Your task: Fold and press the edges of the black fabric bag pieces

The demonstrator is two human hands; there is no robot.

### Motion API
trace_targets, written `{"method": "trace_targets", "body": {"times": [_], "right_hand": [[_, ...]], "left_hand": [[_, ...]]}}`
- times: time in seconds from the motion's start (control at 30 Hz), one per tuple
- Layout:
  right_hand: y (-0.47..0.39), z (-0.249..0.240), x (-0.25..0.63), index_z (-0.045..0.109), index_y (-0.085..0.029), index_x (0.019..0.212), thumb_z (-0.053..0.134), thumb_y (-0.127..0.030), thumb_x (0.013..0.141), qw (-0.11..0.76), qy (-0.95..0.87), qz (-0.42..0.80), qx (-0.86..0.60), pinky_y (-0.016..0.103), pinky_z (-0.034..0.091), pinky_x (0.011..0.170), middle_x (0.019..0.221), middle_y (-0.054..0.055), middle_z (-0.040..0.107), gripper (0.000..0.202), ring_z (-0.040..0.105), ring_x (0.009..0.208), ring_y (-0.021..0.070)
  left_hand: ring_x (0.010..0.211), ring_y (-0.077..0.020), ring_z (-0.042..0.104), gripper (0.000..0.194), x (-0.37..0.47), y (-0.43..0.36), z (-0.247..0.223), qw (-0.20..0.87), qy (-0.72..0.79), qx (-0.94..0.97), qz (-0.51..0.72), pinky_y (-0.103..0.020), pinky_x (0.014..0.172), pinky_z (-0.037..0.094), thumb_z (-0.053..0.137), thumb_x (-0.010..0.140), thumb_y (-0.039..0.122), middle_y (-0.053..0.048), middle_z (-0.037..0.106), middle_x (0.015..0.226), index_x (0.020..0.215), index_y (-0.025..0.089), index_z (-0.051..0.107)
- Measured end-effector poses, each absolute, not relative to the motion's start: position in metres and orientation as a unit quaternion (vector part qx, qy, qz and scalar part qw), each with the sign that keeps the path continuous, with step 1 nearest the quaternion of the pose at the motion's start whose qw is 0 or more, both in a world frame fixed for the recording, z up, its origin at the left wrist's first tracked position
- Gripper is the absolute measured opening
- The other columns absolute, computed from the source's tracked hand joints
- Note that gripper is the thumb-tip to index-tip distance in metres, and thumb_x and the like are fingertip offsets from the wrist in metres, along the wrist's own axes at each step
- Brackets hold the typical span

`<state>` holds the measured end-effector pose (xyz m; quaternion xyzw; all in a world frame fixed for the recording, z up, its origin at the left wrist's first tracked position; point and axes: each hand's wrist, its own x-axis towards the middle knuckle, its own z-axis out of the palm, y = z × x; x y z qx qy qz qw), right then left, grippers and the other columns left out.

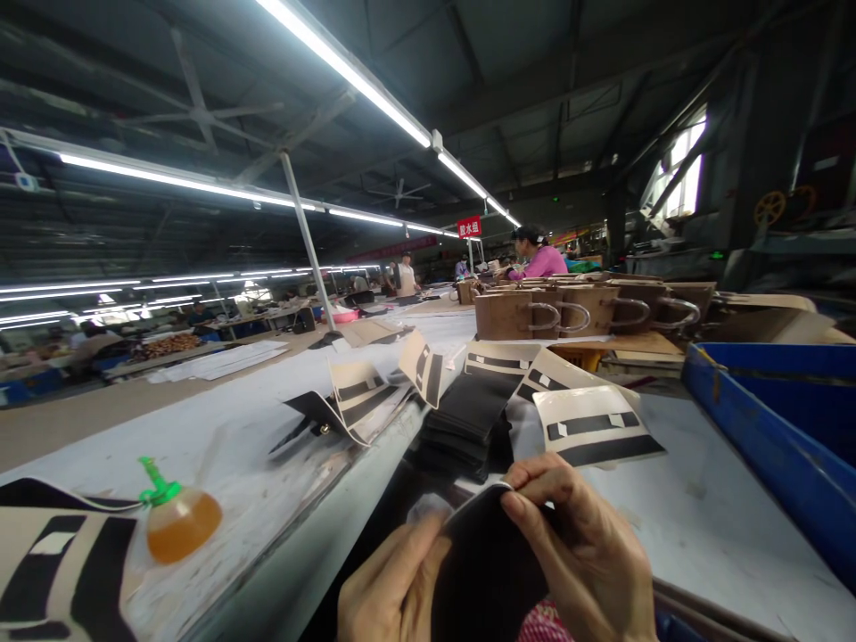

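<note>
Between my hands is a black leather panel (488,557) with a pale edge along its top. My left hand (394,580) is closed on its left edge, slightly blurred. The thumb and fingers of my right hand (575,544) pinch the top right corner. Just beyond lies a stack of black panels (465,415). Around the stack rest cream panels with black strips and small white tabs, among them a cream panel (592,419) on the right and another cream panel (354,392) on the left. A curled clear scrap (428,508) shows beside my left fingers.
A squeeze bottle (184,526) with amber liquid and a green nozzle stands on the white table at left. A blue bin (769,446) lies at right. Several brown bag bodies (548,312) with handles line the back. A person in pink (545,260) is behind them.
</note>
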<state>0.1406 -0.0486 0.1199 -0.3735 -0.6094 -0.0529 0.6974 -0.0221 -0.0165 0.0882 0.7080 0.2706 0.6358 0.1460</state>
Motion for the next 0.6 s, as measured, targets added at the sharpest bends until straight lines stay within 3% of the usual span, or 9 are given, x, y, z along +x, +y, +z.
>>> {"method": "trace_targets", "body": {"times": [0.2, 0.4, 0.6], "right_hand": [[-0.059, 0.127, 0.137, 0.058, -0.022, 0.086, 0.062, -0.007, 0.093, 0.665, -0.638, -0.09, -0.378, 0.019, 0.051, 0.063, 0.085, -0.001, 0.065, 0.016, 0.065, 0.07, 0.0096], [-0.056, 0.125, 0.137, 0.058, -0.021, 0.083, 0.062, -0.009, 0.093, 0.67, -0.638, -0.066, -0.373, 0.018, 0.051, 0.056, 0.082, -0.001, 0.065, 0.016, 0.062, 0.063, 0.0089], [-0.049, 0.114, 0.133, 0.054, -0.025, 0.09, 0.071, -0.021, 0.091, 0.734, -0.574, 0.051, -0.36, 0.019, 0.056, 0.06, 0.08, -0.003, 0.067, 0.017, 0.066, 0.066, 0.0113]], "left_hand": [[0.076, -0.0085, 0.07, 0.027, -0.001, -0.019, 0.107, 0.184, 0.203, 0.715, 0.643, -0.014, 0.079, 0.056, 0.062, 0.094, 0.014, 0.004, 0.074, 0.086, 0.112, 0.029, 0.074], [0.07, -0.0079, 0.061, 0.018, 0.009, -0.019, 0.109, 0.138, 0.212, 0.727, 0.638, -0.017, 0.069, 0.048, 0.056, 0.097, 0.013, 0.004, 0.064, 0.078, 0.104, 0.025, 0.068], [0.07, -0.0087, 0.057, 0.017, 0.008, -0.018, 0.107, 0.119, 0.247, 0.728, 0.628, -0.018, 0.068, 0.043, 0.049, 0.098, 0.013, 0.005, 0.059, 0.076, 0.095, 0.026, 0.06]]}}
